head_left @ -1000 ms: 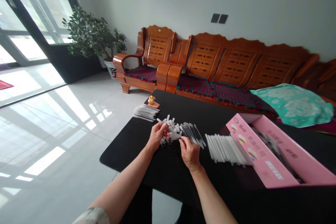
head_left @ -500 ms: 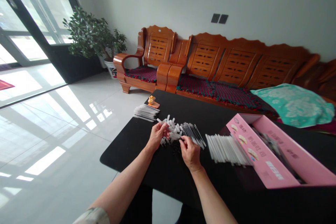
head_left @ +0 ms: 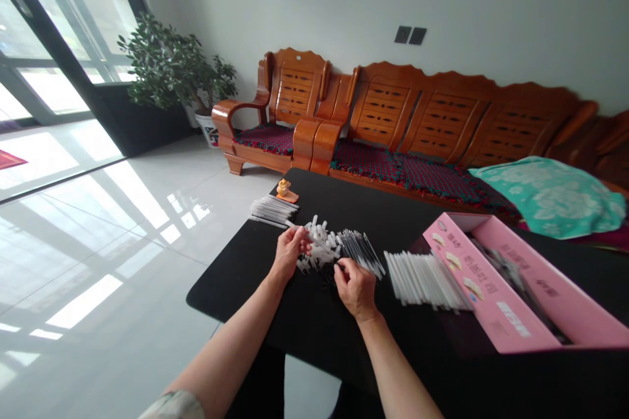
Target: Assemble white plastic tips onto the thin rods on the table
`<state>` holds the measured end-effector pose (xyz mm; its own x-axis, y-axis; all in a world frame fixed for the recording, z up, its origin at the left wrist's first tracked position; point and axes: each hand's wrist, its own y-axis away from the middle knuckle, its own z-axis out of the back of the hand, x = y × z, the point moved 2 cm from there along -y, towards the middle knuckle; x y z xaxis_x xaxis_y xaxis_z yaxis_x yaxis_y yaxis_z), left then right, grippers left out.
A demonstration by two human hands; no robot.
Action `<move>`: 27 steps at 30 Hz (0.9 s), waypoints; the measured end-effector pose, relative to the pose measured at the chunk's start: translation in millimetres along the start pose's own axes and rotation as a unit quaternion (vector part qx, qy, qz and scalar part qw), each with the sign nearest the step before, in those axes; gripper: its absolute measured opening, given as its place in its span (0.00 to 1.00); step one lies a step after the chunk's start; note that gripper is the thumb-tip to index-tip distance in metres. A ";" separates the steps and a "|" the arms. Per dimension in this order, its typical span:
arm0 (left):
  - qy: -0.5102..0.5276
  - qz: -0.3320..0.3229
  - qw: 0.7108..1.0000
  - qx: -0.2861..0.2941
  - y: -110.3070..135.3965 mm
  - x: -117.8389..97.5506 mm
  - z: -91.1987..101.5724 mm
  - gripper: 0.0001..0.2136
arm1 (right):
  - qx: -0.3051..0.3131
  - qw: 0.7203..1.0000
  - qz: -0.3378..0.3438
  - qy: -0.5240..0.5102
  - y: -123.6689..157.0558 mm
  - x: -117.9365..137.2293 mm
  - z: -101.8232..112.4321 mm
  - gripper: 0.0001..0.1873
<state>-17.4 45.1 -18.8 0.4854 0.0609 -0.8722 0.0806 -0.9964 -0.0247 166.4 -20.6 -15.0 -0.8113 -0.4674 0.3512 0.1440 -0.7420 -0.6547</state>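
Presently, the left hand (head_left: 289,250) pinches white plastic pieces (head_left: 322,243) at their loose pile's 9 o'clock edge. The right hand (head_left: 356,288) sits at 5 o'clock, fingers curled closed, contents indiscernible. Likely risk: a sweeping wrist scatters pieces into the thin black rods (head_left: 362,250) at 3 o'clock.

Two hands (head_left: 289,250) (head_left: 356,288), one pink box (head_left: 484,291)

Left hand (head_left: 287,250), right hand (head_left: 354,288) among tubes (head_left: 322,243)

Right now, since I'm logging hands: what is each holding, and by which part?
Left hand pinches a white piece at the pile's edge; which part cannot be told. Right hand curls by the pile; its hold cannot be told.
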 end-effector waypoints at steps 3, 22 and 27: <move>-0.002 -0.002 1.000 0.010 0.7 0.0 -0.7 0.18 | 0.014 1.000 -0.005 0.005 -0.8 1.0 0.8 0.10; 0.075 -0.074 0.975 -0.195 -13.9 -18.1 30.6 0.22 | -0.074 0.995 -0.059 -0.009 -0.4 -16.9 14.9 0.12; 0.060 -0.074 0.980 -0.175 -12.3 -18.1 29.6 0.22 | -0.110 0.976 -0.154 0.110 3.4 -30.7 19.1 0.14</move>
<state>-53.0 54.6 -17.1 0.5438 0.2298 -0.8071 0.4405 -0.8968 0.0414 202.7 -18.0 -15.3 -0.9022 -0.1053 0.4182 -0.2319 -0.6991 -0.6764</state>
